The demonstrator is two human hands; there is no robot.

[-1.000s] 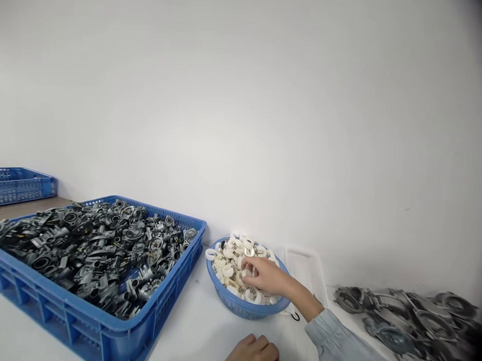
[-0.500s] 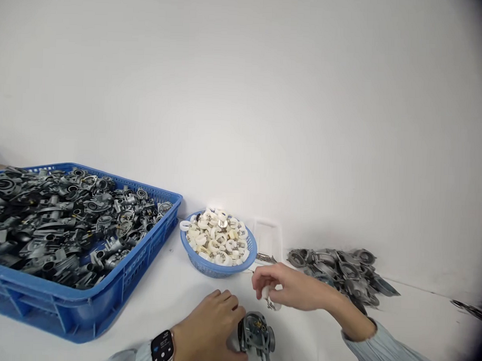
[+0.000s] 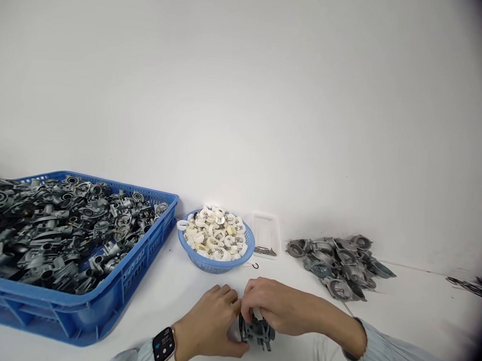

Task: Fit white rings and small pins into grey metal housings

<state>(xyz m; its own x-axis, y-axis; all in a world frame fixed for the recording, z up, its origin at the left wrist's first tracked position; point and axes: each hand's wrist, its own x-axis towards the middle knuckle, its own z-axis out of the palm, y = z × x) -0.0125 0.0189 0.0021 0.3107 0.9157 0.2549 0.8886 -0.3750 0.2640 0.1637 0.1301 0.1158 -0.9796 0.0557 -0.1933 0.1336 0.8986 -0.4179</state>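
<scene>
- The left hand [image 3: 212, 321] is closed around a small grey metal casting [image 3: 256, 332] and keeps it pressed down on the white surface [image 3: 398, 312], probably so that it does not slide or turn.
- The right hand [image 3: 274, 307] lies over the top of the same casting with its fingers curled onto it. It looks like a grip on the part, but I cannot tell if a smaller piece is under the fingers, because they hide it.
- The casting is just in front of the person, between the two hands, near the lower edge of the view.
- A smartwatch [image 3: 164, 346] sits on the left wrist, and a light blue sleeve [image 3: 381, 354] covers the right forearm.
- A round blue basket [image 3: 214, 265] full of white rings [image 3: 215, 235] stands just behind the hands, close enough to reach easily.
- A big blue crate [image 3: 82, 312] heaped with grey metal parts [image 3: 61, 227] is on the left.
- A loose heap of similar castings [image 3: 336, 263] lies on the right, well apart from the crate.
- A small clear tray [image 3: 265, 223] with thin dark pins is beside the basket.
</scene>
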